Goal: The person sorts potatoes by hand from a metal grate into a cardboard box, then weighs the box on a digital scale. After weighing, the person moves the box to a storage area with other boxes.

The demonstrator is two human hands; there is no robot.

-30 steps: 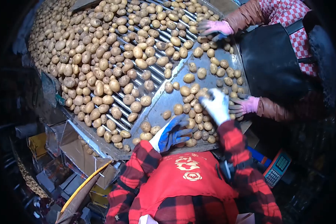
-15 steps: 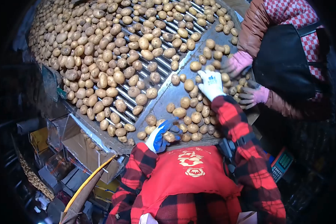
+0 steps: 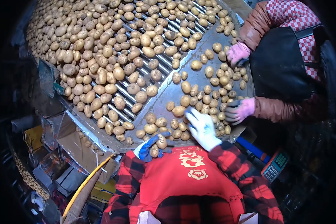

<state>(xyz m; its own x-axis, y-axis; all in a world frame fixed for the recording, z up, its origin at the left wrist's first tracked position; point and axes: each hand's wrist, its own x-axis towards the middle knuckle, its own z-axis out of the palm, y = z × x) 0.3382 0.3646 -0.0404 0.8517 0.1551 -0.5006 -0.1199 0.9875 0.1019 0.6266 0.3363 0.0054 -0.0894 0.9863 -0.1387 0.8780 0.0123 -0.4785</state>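
My left hand (image 3: 150, 148), in a white and blue glove, is at the sorting table's near edge, just above the red apron. Two potatoes (image 3: 161, 142) rest in its palm with the blue fingers curled about them. Over the near part of the metal table (image 3: 156, 106) is my right hand (image 3: 202, 127) in a white glove, slightly blurred. Its fingers are stretched out beside a large potato (image 3: 178, 111), and nothing shows in its grasp. Loose potatoes (image 3: 206, 99) lie around and beyond it.
A metal roller grate (image 3: 125, 91) under a large heap of potatoes (image 3: 89, 48) fills the upper left. At the right a co-worker's two pink-gloved hands (image 3: 238, 53) touch potatoes. A cardboard box (image 3: 76, 143) stands lower left. A keypad device (image 3: 275, 165) is lower right.
My right hand has moved back toward the apron, away from the co-worker's hands. My left hand has turned palm up and shows two potatoes. The co-worker's hands have moved apart.
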